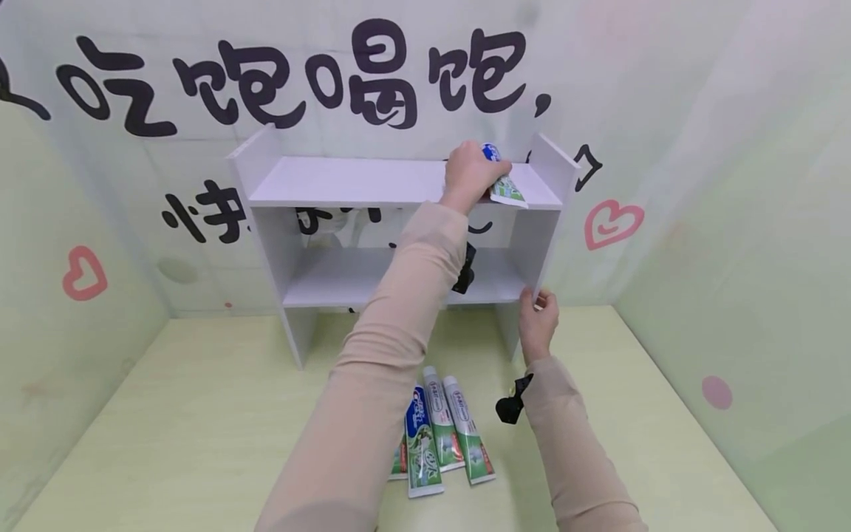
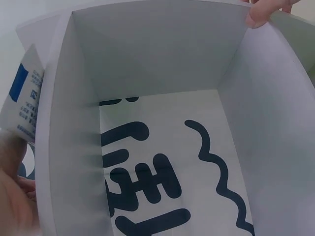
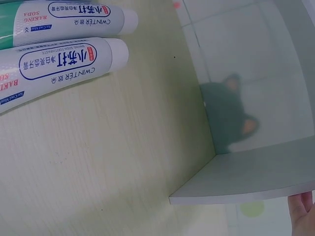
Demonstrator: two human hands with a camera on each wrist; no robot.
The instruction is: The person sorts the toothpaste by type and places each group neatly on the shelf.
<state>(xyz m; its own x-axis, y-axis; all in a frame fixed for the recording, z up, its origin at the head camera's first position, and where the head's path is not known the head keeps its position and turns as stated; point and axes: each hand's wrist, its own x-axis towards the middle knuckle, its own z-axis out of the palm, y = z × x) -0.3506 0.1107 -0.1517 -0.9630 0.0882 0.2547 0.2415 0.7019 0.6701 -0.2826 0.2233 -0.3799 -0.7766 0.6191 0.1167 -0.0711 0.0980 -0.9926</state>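
Note:
In the head view my left hand (image 1: 470, 174) holds a blue, white and green toothpaste tube (image 1: 508, 191) at the right part of the top shelf, thumb and fingers curled round it. The left wrist view shows that tube (image 2: 23, 96) beside the shelf board, with part of the left hand (image 2: 15, 196) below it. My right hand (image 1: 538, 322) grips the shelf unit's right side panel (image 1: 535, 247) near the middle shelf's height; its fingers (image 3: 300, 205) touch the panel edge in the right wrist view.
Several toothpaste tubes lie on the table in front of the white shelf unit (image 1: 346, 181), among them a blue and green one (image 1: 422, 451) and a white and green one (image 1: 469, 432). Patterned walls (image 1: 731, 244) stand behind and on both sides.

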